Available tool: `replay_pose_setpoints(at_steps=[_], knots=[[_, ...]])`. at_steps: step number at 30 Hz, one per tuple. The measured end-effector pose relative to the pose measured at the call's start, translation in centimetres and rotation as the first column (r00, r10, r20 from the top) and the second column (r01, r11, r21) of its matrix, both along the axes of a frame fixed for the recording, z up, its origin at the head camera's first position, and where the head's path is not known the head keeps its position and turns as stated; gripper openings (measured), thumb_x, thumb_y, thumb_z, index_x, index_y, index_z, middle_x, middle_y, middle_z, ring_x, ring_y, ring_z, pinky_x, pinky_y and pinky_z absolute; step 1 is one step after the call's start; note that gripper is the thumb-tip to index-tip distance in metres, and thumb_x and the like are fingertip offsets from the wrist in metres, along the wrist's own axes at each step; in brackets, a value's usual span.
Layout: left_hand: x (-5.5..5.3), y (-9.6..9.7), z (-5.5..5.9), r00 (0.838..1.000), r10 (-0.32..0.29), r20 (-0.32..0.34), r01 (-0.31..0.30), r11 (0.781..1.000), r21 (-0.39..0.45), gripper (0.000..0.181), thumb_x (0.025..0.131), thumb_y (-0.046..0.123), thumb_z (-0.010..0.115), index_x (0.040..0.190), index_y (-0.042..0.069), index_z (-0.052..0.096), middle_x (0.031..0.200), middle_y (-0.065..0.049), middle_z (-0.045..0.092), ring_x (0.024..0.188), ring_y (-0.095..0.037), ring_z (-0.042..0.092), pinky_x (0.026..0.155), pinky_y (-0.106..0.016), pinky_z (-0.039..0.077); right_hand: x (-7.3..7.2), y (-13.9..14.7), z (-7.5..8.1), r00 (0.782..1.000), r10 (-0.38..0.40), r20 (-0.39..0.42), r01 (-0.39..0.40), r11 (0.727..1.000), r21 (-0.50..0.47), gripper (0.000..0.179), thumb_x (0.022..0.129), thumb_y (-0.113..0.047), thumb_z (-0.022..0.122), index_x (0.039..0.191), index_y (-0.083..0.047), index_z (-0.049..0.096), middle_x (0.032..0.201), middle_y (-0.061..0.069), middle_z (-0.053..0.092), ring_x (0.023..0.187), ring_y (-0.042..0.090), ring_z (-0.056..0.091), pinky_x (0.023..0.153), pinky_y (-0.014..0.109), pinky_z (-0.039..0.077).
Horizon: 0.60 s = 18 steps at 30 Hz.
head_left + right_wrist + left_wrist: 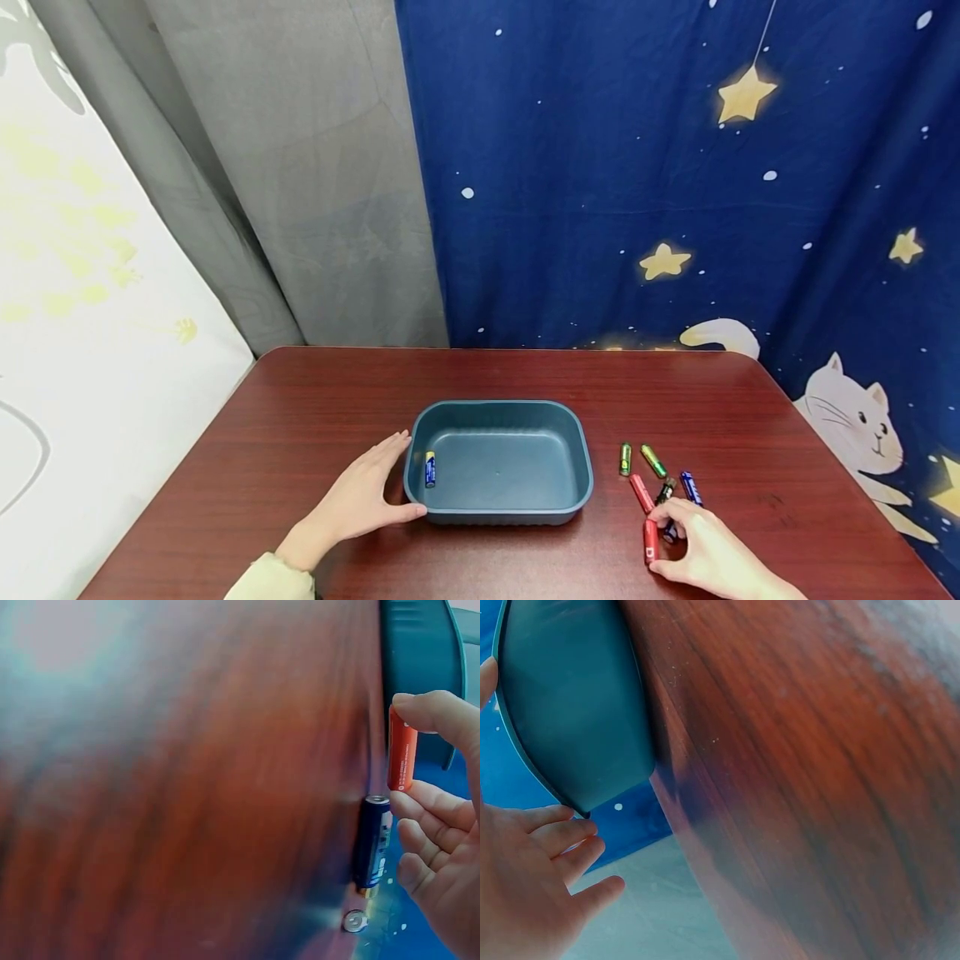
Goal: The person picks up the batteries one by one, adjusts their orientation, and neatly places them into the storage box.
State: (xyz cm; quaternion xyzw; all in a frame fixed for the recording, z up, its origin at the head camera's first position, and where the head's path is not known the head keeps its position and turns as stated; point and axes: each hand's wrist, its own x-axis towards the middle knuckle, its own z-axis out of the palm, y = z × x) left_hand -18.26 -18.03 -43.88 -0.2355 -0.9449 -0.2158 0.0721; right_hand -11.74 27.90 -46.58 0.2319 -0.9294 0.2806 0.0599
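Under a navy star-printed curtain [562, 167], we see a red-brown wood-grain table [337, 396] bearing a teal rectangular plastic tray [498, 517]. We judge the step in hand to be picking up a battery; the next move calls for a straight lift clear of its neighbours. At the tray's nine o'clock, the left hand [362, 493] spreads its straight fingers and thumb wide at the rim. At four o'clock, the right hand [699, 543], fingers bent, pinches a red battery [651, 543] narrowly, end to end; whether it touches the tabletop, we cannot tell. Close by, toward three o'clock, lie green batteries [626, 459], another red battery [641, 492] and blue batteries [692, 488]. A blue-and-yellow battery [430, 471] lies inside the tray's nine o'clock end.
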Motion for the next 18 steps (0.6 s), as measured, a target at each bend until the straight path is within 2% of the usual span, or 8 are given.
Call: replay_pose_setpoints(at_steps=[4,9,14,18], knots=[[0.0,0.0,0.0,1.000,-0.002,-0.004,0.002,1.000,0.001,0.091,0.066,0.058,0.069,0.136,0.005,0.042,0.139,-0.010,0.041,0.128,-0.028,0.037,0.098,-0.050,0.035,-0.3,-0.2,0.5,0.997,0.010,-0.076,-0.014,0.999,-0.044,0.040,0.060,-0.031,0.083,0.089,-0.020,0.058,0.075,-0.015,0.047,0.066,-0.002,0.040,0.052,0.014,0.036],[0.0,0.1,0.0,1.000,-0.001,-0.011,0.001,1.000,-0.003,0.091,0.067,0.059,0.069,0.135,0.004,0.042,0.138,-0.011,0.041,0.127,-0.028,0.037,0.098,-0.050,0.035,-1.3,-0.6,1.4,0.980,0.005,-0.199,-0.024,0.995,-0.095,0.044,0.055,-0.025,0.086,0.090,-0.018,0.060,0.075,-0.012,0.051,0.064,0.001,0.043,0.052,0.013,0.034],[0.1,0.0,0.1,1.000,0.000,0.002,0.000,1.000,-0.004,0.092,0.067,0.059,0.068,0.135,0.004,0.042,0.139,-0.011,0.041,0.128,-0.029,0.037,0.099,-0.050,0.034,-2.4,-1.2,2.9,0.971,0.007,-0.241,-0.044,0.988,-0.150,0.046,0.053,-0.017,0.087,0.091,-0.016,0.061,0.075,-0.012,0.051,0.061,0.005,0.045,0.050,0.014,0.035],[0.0,0.0,0.1,1.000,0.000,0.004,0.000,1.000,-0.007,0.093,0.067,0.061,0.068,0.135,0.004,0.041,0.139,-0.011,0.040,0.128,-0.029,0.036,0.099,-0.050,0.034,-3.7,-1.9,4.3,0.963,0.019,-0.271,-0.063,0.986,-0.155,0.046,0.054,-0.016,0.086,0.092,-0.018,0.060,0.078,-0.015,0.050,0.063,0.001,0.044,0.051,0.014,0.037]])
